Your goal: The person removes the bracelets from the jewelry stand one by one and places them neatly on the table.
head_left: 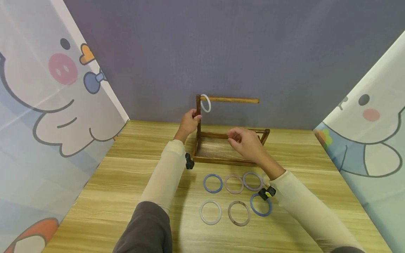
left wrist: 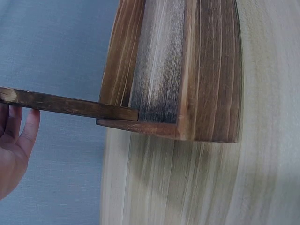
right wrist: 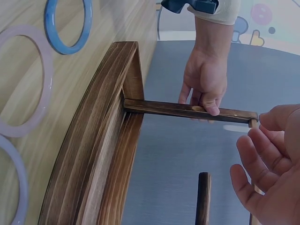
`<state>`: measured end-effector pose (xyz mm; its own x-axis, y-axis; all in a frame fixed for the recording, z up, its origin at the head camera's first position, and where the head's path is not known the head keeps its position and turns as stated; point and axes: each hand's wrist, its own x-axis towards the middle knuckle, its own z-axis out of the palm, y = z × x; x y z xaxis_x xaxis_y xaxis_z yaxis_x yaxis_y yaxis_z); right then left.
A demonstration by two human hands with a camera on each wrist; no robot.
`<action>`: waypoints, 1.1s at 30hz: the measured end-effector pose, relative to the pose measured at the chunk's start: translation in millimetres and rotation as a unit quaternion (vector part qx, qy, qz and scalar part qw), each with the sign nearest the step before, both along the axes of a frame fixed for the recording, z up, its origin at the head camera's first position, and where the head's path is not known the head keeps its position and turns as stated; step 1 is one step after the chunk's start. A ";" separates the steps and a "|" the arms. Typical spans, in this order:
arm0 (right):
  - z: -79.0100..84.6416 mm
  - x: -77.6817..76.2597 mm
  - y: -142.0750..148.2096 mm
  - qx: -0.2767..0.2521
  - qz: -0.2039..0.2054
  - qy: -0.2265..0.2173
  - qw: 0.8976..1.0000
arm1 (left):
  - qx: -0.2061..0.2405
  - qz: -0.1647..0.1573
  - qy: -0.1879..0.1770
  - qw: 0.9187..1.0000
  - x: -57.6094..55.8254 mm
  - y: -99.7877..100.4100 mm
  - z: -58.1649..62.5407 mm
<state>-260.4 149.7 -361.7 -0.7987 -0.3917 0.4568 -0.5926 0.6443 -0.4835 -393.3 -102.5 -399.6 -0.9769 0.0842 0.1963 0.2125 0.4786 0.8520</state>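
Observation:
My left hand (head_left: 189,122) grips the dark upright post (head_left: 198,105) of a wooden rack (head_left: 221,161). Near that post, a white bangle (head_left: 210,104) hangs on the rack's horizontal rod (head_left: 234,100). My right hand (head_left: 245,142) is raised in front of the rack's tray-like base, its fingers loosely bent with nothing seen between them. In the left wrist view, the fingers of the left hand (left wrist: 14,154) touch the post from below. The right wrist view shows the left thumb across the post and the right hand (right wrist: 276,164) near its top end.
Bangles lie on the wooden table (head_left: 126,182) before the rack: blue (head_left: 213,192), pink (head_left: 234,193), lavender (head_left: 252,173), whitish (head_left: 210,224), brownish (head_left: 239,225) and another blue one (head_left: 261,215). The right wrist partly hides a pale one. A grey wall (head_left: 202,52) stands behind.

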 end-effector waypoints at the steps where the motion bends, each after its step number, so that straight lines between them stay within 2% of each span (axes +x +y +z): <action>1: -0.1 -0.9 -0.7 0.000 -0.001 -0.003 1.000 | 0.000 0.000 -0.001 1.000 -0.4 0.1 0.0; 7: -2.7 -6.3 -6.1 -0.006 -0.006 -0.013 1.000 | -0.004 -0.001 -0.010 1.000 -1.0 0.2 0.6; 13: 0.9 -11.9 -14.3 -0.037 -0.011 -0.015 0.999 | -0.009 0.001 0.005 1.000 -2.2 0.5 1.3; 22: 6.7 -22.7 -25.2 -0.075 -0.051 -0.054 0.994 | -0.011 0.008 0.005 1.000 -1.8 0.9 0.2; 33: 7.6 -36.9 -33.8 -0.098 -0.075 -0.072 0.990 | -0.024 0.009 -0.002 1.000 -0.5 0.4 2.4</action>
<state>-297.3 115.8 -354.2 -0.9035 -0.1784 0.3898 -0.4131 0.6052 -0.6805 -393.8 -102.1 -397.3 -0.9790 0.0762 0.1890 0.2006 0.5225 0.8287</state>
